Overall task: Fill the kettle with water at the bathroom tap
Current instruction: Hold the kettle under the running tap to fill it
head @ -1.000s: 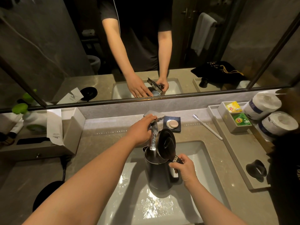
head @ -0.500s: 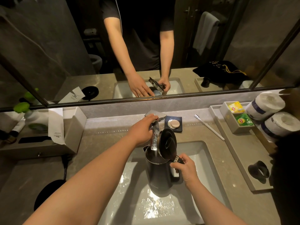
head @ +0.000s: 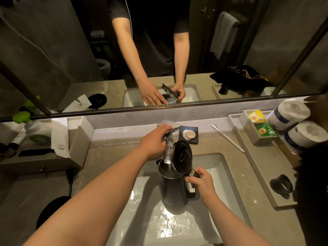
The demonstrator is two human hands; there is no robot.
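Note:
A dark grey kettle stands upright in the white sink, its round lid hinged open and tilted up. My right hand grips the kettle's handle on its right side. A chrome tap juts over the sink, and a stream of water falls from it into the kettle's mouth. My left hand is wrapped around the tap's flat lever. Wet patches glisten in the basin below the kettle.
A soap dish and a toothbrush lie behind the sink. To the right, a grey tray holds a tea-bag box, two toilet rolls and a black ring. A tissue box is at left, the kettle base at lower left.
Both hands and the kettle stay where they were. Water keeps running into the kettle.

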